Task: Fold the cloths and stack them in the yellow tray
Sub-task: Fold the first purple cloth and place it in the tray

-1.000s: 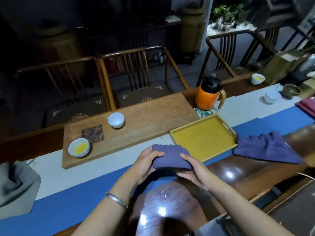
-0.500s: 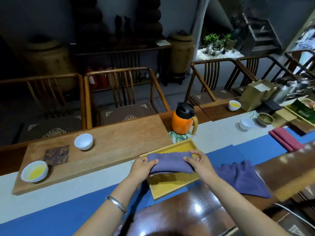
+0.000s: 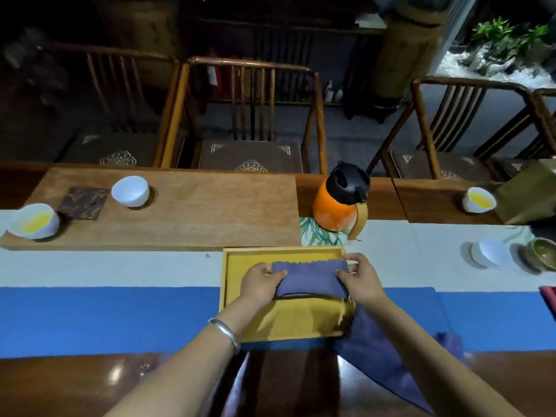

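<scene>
Head view: both hands, left (image 3: 260,282) and right (image 3: 359,279), grip the folded cloth (image 3: 310,279) over the tray (image 3: 231,296); next, release it, fetch the second cloth (image 3: 373,353).

You've carried the folded purple cloth (image 3: 310,278) off the blue runner and over into the yellow tray (image 3: 288,323). A second ago it sat in front of the tray; now your left hand (image 3: 260,281) and right hand (image 3: 359,279) grip its two ends inside the tray's far half.
</scene>
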The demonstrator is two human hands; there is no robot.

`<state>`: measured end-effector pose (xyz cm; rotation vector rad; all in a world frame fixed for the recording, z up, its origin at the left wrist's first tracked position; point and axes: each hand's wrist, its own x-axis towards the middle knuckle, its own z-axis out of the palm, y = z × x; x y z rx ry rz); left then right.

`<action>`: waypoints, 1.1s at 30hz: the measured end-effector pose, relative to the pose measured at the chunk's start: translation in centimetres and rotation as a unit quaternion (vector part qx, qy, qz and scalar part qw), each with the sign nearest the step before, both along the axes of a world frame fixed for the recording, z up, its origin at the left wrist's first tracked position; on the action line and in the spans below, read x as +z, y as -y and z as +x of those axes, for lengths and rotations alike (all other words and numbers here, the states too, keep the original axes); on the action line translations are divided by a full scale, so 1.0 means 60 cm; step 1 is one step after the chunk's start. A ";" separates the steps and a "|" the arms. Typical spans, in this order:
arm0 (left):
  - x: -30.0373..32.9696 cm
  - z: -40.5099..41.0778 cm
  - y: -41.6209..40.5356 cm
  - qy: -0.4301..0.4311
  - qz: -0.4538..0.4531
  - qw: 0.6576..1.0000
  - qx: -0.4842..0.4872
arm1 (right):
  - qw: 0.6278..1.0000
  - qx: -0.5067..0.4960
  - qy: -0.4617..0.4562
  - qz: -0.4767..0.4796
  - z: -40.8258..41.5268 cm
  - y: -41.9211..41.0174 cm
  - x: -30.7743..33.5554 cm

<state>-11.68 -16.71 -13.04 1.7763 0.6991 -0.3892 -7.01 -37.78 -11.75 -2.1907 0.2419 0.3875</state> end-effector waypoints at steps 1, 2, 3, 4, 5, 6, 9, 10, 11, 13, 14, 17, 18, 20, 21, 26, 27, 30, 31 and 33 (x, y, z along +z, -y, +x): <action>-0.007 0.009 0.002 0.002 0.016 1.000 0.000 | 1.000 0.009 0.002 -0.015 0.011 0.000 -0.009; -0.014 0.017 0.004 0.006 0.028 1.000 0.002 | 0.999 0.013 0.003 -0.030 0.021 -0.001 -0.018; -0.021 0.026 0.005 0.009 0.036 0.999 0.005 | 0.999 0.011 0.007 -0.040 0.030 -0.001 -0.026; -0.027 0.034 0.006 0.012 0.044 0.999 0.008 | 0.999 0.008 0.015 -0.050 0.039 -0.001 -0.034; -0.034 0.042 0.008 0.013 0.055 0.998 0.014 | 0.998 0.009 0.024 -0.062 0.047 -0.001 -0.042; -0.040 0.048 0.009 0.013 0.067 0.997 0.018 | 0.996 0.017 0.031 -0.078 0.054 -0.002 -0.048; -0.057 0.061 0.018 0.008 0.094 0.995 0.029 | 0.992 0.051 0.046 -0.107 0.066 0.000 -0.062; -0.062 0.064 0.021 0.004 0.104 0.994 0.026 | 0.990 0.064 0.058 -0.114 0.067 0.002 -0.065; -0.066 0.066 0.024 -0.001 0.112 0.993 0.020 | 0.986 0.076 0.075 -0.126 0.068 0.003 -0.068; -0.075 0.070 0.025 -0.009 0.128 0.992 0.011 | 0.980 0.094 0.098 -0.148 0.068 0.003 -0.071; -0.079 0.071 0.025 -0.009 0.135 0.991 0.009 | 0.977 0.103 0.104 -0.154 0.069 0.001 -0.072; -0.083 0.079 0.022 0.006 0.145 0.989 0.009 | 0.970 0.121 0.115 -0.176 0.073 0.000 -0.079; -0.083 0.082 0.022 0.010 0.152 0.988 0.006 | 0.970 0.117 0.112 -0.183 0.076 0.000 -0.082; -0.085 0.084 0.023 0.012 0.174 0.985 -0.004 | 0.970 0.102 0.110 -0.191 0.081 0.001 -0.086; -0.086 0.084 0.023 0.011 0.187 0.982 -0.008 | 0.971 0.095 0.109 -0.191 0.084 0.002 -0.089; -0.081 0.077 0.016 0.005 0.248 0.968 -0.046 | 0.971 0.089 0.096 -0.201 0.087 0.003 -0.088; -0.077 0.077 0.011 0.007 0.247 0.967 -0.054 | 0.970 0.089 0.097 -0.202 0.086 0.004 -0.084; -0.061 0.073 -0.007 0.009 0.256 0.964 -0.068 | 0.971 0.091 0.104 -0.194 0.078 0.014 -0.067; -0.053 0.070 -0.012 0.013 0.263 0.962 -0.073 | 0.971 0.095 0.108 -0.190 0.073 0.020 -0.059; -0.035 0.065 -0.017 0.030 0.272 0.958 -0.090 | 0.970 0.101 0.115 -0.188 0.063 0.036 -0.042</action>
